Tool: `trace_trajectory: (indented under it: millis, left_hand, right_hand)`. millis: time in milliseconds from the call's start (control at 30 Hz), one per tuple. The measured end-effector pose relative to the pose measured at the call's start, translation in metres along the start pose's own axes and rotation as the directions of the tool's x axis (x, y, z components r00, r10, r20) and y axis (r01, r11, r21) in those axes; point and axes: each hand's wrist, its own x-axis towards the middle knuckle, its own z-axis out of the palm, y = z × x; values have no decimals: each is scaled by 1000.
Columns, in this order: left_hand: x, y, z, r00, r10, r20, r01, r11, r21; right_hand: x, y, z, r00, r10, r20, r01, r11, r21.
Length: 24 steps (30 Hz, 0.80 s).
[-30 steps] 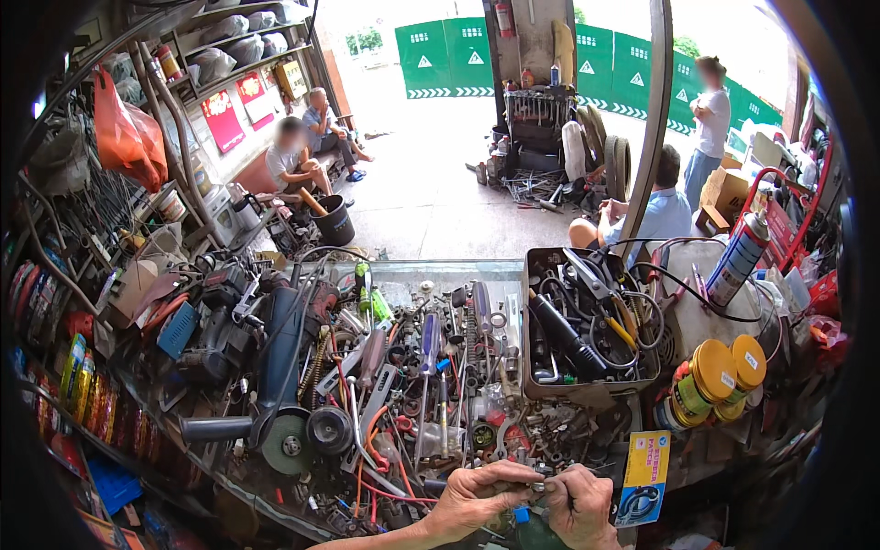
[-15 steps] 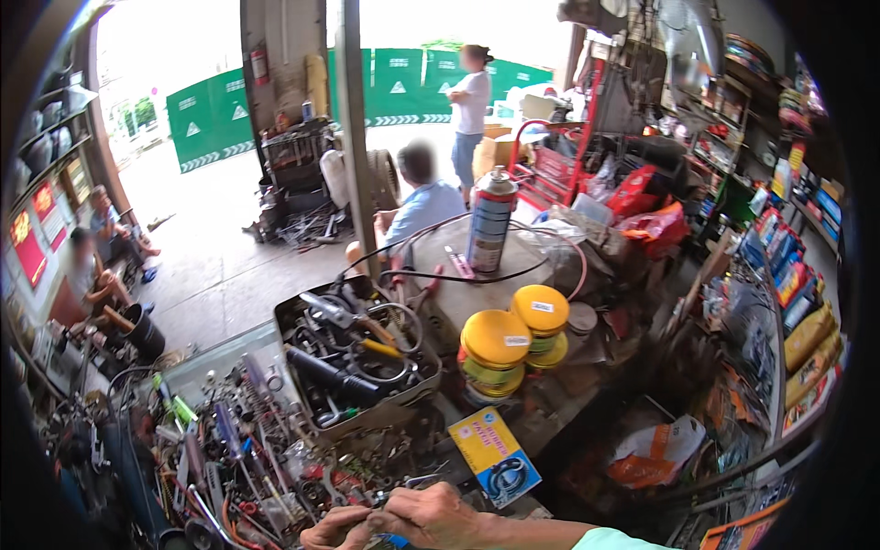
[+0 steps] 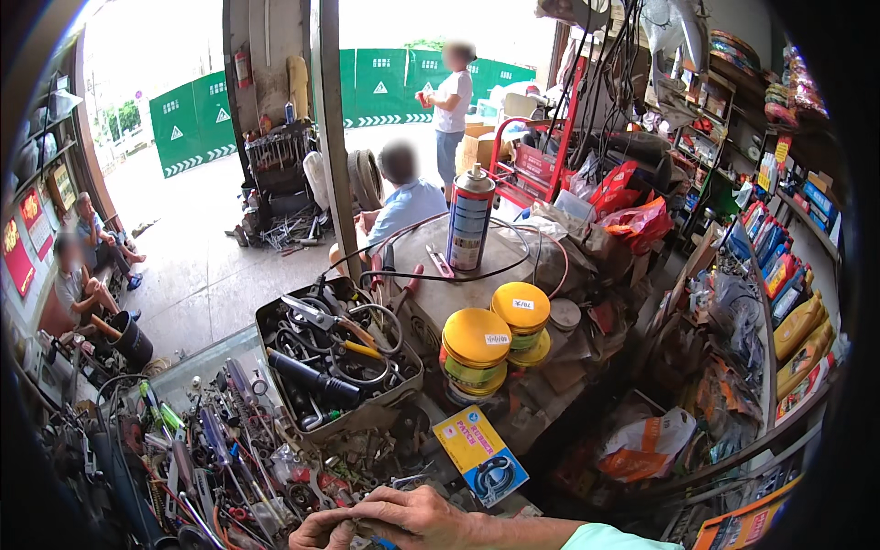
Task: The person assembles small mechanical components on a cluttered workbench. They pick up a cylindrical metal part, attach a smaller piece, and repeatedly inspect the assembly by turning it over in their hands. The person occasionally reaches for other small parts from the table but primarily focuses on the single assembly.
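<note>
My right hand (image 3: pixel 411 515) reaches in from the lower right, its fingers bent and pressed together over the fingertips of my left hand (image 3: pixel 321 532). Both hands are closed in a pinch at the bottom edge of the view. What they hold, if anything, is hidden behind the fingers. A bit of blue shows just below them. Loose hand tools (image 3: pixel 225 440), wrenches and small metal parts lie heaped beside and beyond my left hand. Just past my right wrist is a flat yellow and blue box (image 3: pixel 478 454).
A metal bin (image 3: pixel 367 417) full of tools stands beyond the hands. Yellow-lidded tubs (image 3: pixel 477 339) and a spray can (image 3: pixel 470 220) stand on the bench. Crowded shelves (image 3: pixel 761 275) line the right. Several people sit or stand farther off; one (image 3: pixel 452 105) holds something red.
The view has turned slightly, so the bench things sit farther left. My hands stay pressed together, with the right fingers now lying more over the left. The standing person's arms have moved.
</note>
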Motion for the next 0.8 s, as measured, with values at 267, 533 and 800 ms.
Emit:
trace_trajectory:
  millis: [267, 533, 800]
  left_hand:
    - [17, -6, -15, 994, 104, 45, -107, 992, 72]
    - [6, 24, -22, 984, 153, 87, -137, 977, -165]
    - [16, 42, -33, 974, 181, 133, -172, 982, -80]
  right_hand:
    - [17, 2, -11, 994, 106, -15, -106, 994, -35]
    - [58, -47, -22, 998, 0, -63, -7, 994, -109]
    - [60, -37, 1, 999, 19, 32, -15, 993, -118]
